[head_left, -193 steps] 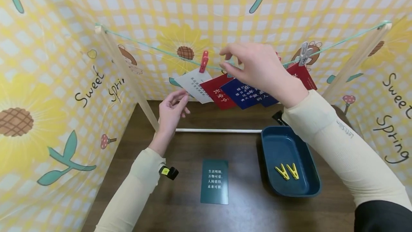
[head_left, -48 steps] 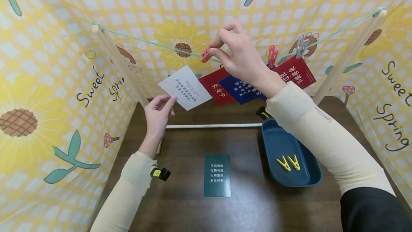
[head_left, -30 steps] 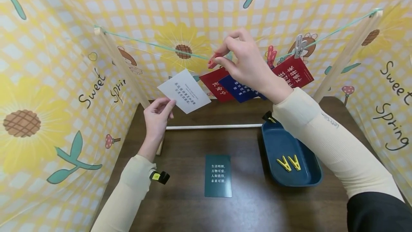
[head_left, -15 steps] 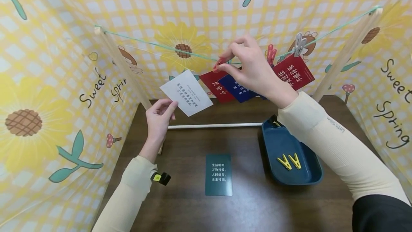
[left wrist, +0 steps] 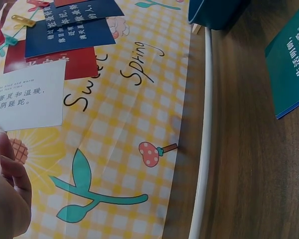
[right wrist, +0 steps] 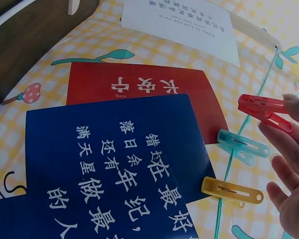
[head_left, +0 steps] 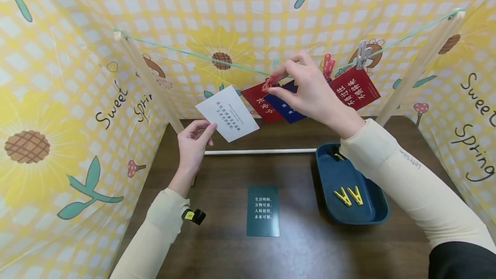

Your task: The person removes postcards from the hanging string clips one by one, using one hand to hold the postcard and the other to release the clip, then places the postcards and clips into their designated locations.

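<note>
My left hand (head_left: 193, 143) pinches the white card (head_left: 227, 113) by its lower left corner, off the line. Between thumb and fingers of my right hand (head_left: 311, 89) is a red clothespin (right wrist: 264, 107), beside the green line (head_left: 174, 49); whether it touches the line I cannot tell. A red card (right wrist: 139, 82) hangs behind, near a teal clothespin (right wrist: 244, 144). Overlapping it is a blue card (right wrist: 55, 144) by a yellow clothespin (right wrist: 231, 190); another blue card overlaps that one. Farther right hangs a red card (head_left: 356, 89) under a grey clothespin (head_left: 363, 55).
A dark blue tray (head_left: 370, 201) at right holds yellow clothespins (head_left: 342, 197). A dark green card (head_left: 263, 214) lies on the brown table. Wooden posts (head_left: 422, 68) carry the line; a white rod (head_left: 259, 152) runs low between them. Yellow checked cloth surrounds the scene.
Earlier the red clothespin and white card were on the line; now my hands hold them apart. Lately the right hand moved right and down with the clothespin; the white card shifted slightly right and down.
</note>
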A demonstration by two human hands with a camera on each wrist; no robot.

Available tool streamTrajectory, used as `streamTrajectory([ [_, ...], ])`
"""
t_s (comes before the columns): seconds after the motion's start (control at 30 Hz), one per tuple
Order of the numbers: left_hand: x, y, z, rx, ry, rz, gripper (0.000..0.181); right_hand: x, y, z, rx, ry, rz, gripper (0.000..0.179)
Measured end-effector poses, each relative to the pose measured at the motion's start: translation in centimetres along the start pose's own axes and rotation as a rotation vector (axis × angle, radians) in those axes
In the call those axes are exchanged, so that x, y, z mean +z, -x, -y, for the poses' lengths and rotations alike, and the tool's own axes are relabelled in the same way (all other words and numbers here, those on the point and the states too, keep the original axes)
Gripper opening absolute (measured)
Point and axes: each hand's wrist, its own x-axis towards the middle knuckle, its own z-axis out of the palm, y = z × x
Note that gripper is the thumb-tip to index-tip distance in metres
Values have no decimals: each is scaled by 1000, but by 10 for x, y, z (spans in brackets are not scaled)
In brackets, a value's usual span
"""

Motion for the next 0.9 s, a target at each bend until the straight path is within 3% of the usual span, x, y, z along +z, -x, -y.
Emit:
streamTrajectory([
  [0.23,0,2,-1,-3,-11,-2,22,-2,7,5,5,10,8,38],
  [0.43,0,3,0,-9,-20,0,23,-4,13,7,58,14,59,36],
  [0.6,1,4,0,-11,-31,-2,17,-5,18,7,85,34,97,36],
  [0.73,1,5,0,-20,-15,-9,2,-5,21,6,104,39,104,36],
  [0.9,0,6,2,-20,-4,-6,6,-5,26,6,126,59,123,38],
])
